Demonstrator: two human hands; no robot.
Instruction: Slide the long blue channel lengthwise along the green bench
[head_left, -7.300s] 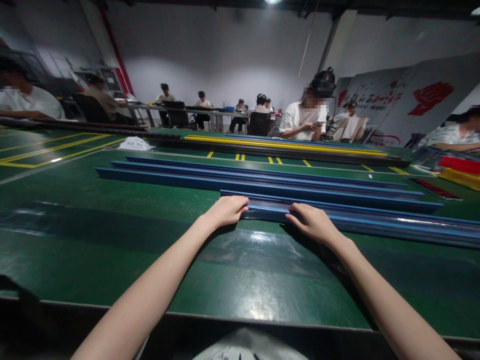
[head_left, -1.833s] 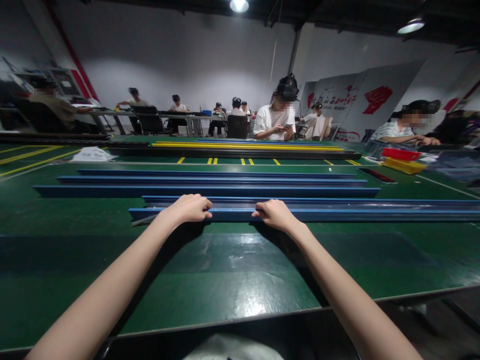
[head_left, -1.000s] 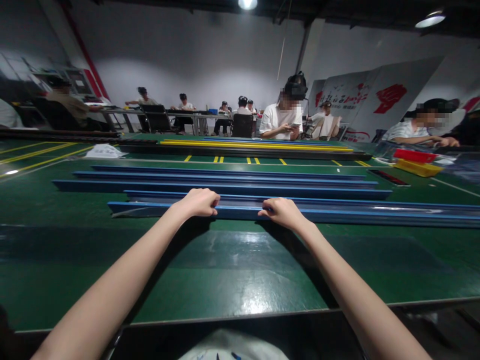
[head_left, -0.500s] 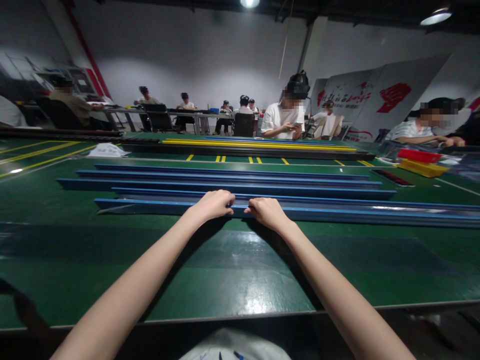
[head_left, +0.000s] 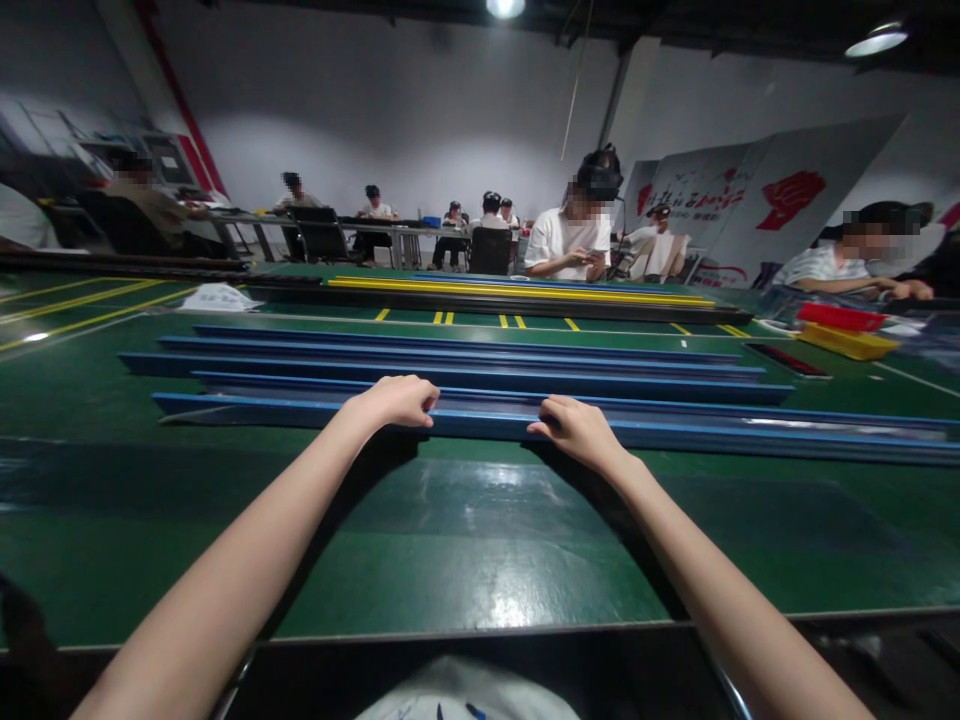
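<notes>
Just in front of me a long blue channel-shaped strip [head_left: 480, 425] with raised edges lies across the green table [head_left: 465, 590]. My left hand [head_left: 401, 400] is closed over the strip left of its middle, fingers curled on the far side and thumb on the near edge. Farther right, my right hand [head_left: 576, 428] grips the blue profile the same way, thumb low on the near wall. A bare stretch of blue shows between the two hands. Whether it is one piece or several along its length I cannot tell. Clear film hangs at its left end.
More blue strips [head_left: 300, 362] lie parallel just beyond. Farther back are yellow strips [head_left: 525, 291] and black ones [head_left: 465, 300]. A phone [head_left: 787, 360], a yellow tray [head_left: 847, 340] and a red tray [head_left: 840, 317] sit at right. A person [head_left: 574, 240] stands across the table.
My hands have moved apart along the blue strip, the left one leftward and the right one rightward. The strip's left end has shifted left.
</notes>
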